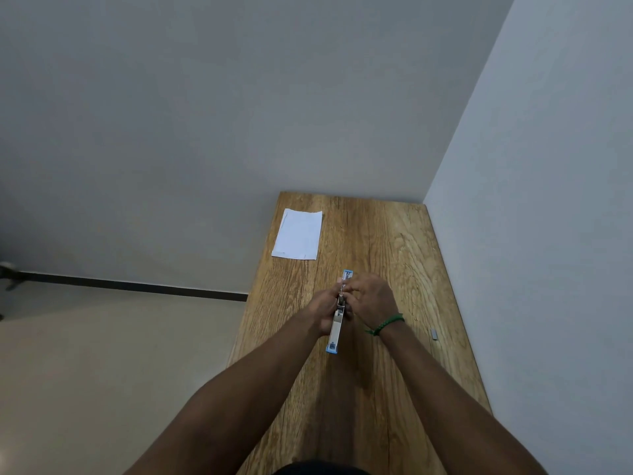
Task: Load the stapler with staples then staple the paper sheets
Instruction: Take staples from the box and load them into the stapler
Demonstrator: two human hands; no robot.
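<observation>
A blue and silver stapler point(335, 332) is swung fully open, stretched out lengthwise over the middle of the wooden table point(376, 241). My left hand point(323, 310) grips its middle from the left. My right hand point(371, 299), with a green band on the wrist, has its fingers pinched at the stapler's far half; whether they hold staples is hidden. A small grey strip of staples point(434, 333) lies on the table to the right, apart from both hands. White paper sheets point(298, 234) lie flat at the far left corner.
The table is narrow and runs away from me, with grey walls behind it and along its right side. Its left edge drops to a beige floor point(120, 354) with a dark skirting line.
</observation>
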